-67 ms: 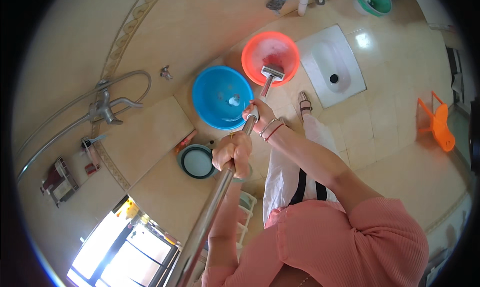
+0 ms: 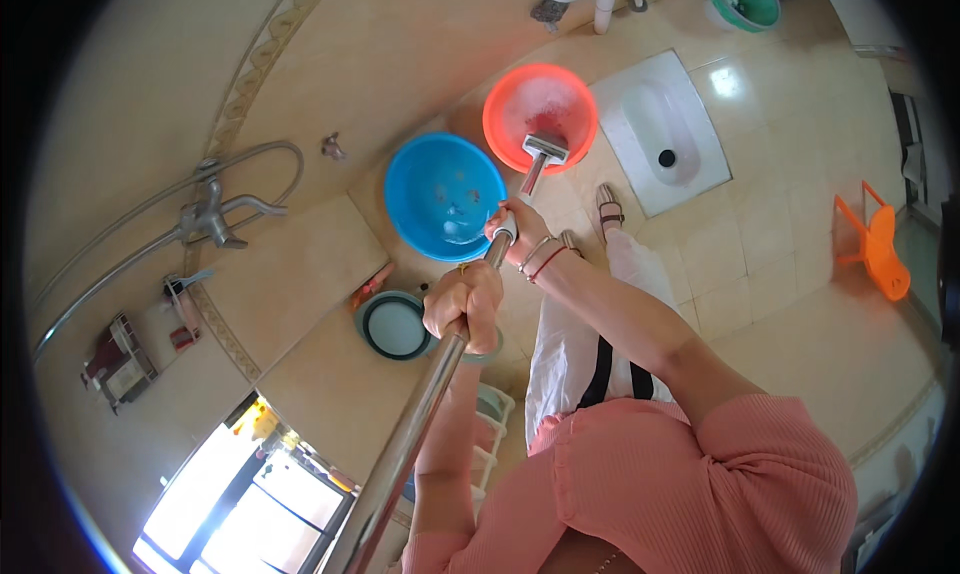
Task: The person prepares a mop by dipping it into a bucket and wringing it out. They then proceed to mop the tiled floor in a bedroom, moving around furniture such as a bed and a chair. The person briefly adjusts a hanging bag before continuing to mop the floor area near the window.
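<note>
Both of my hands grip the metal pole of a mop (image 2: pixel 410 429), which slants from the lower left up to a red-orange basin (image 2: pixel 588 139). My left hand (image 2: pixel 464 304) is wrapped round the pole on the nearer part. Farther along, my right hand (image 2: pixel 518 230) closes round a white collar on the same pole. The mop's grey and white head (image 2: pixel 546 149) dips into the basin at its near side, where whitish suds lie on the liquid; the underside of the head is hidden. Just left stands a blue basin (image 2: pixel 400 196) holding water.
A white squat toilet (image 2: pixel 645 104) is set in the tiled floor right of the red-orange basin. An orange chair (image 2: pixel 880 249) stands at the right. Grey round basin (image 2: pixel 366 324) and white rack (image 2: pixel 485 464) are by my left arm; a shower tap (image 2: pixel 205 219) projects from the left wall.
The bright reflection on the blue basin's water has shifted and changed shape. My hands and the mop are practically where they were.
</note>
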`<state>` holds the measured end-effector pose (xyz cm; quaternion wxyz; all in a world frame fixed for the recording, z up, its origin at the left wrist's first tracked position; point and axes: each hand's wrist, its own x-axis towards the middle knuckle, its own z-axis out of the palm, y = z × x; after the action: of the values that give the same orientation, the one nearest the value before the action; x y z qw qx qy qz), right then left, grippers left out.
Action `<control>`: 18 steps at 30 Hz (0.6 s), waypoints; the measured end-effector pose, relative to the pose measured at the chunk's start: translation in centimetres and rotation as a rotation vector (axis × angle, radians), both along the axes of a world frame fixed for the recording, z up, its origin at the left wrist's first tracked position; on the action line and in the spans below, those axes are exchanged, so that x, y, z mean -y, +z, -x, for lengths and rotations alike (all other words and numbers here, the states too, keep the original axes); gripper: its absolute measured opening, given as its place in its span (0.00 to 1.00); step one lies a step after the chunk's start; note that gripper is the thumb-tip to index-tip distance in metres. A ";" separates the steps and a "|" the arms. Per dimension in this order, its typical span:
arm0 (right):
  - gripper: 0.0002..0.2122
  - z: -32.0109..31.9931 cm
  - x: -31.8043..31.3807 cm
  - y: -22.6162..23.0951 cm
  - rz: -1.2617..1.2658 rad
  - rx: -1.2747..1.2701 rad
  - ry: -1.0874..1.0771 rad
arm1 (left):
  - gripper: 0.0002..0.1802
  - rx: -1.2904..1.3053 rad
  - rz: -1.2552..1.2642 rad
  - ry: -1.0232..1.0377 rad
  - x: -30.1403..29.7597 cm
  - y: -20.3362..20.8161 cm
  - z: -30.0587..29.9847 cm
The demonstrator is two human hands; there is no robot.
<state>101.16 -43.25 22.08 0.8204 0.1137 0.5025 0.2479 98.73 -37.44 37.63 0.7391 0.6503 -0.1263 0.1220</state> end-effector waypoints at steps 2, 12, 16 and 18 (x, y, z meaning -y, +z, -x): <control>0.05 0.2 0.2 -0.3 -0.019 0.018 0.050 | 0.16 -0.028 -0.087 -0.009 0.0 1.4 0.7; 0.04 4.9 -3.2 1.2 0.166 0.106 0.153 | 0.19 -0.024 -0.119 0.121 -4.3 11.9 10.5; 0.04 5.1 -5.0 0.8 0.197 0.161 0.174 | 0.20 0.011 -0.118 0.070 -7.1 16.8 14.1; 0.04 5.4 -5.4 0.6 0.207 0.175 0.180 | 0.21 -0.009 -0.089 0.136 -7.2 18.8 15.3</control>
<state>95.75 -37.85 22.66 0.8429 -0.0391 0.4602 0.2760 83.40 -30.24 56.44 0.6999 0.6902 -0.0838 0.1635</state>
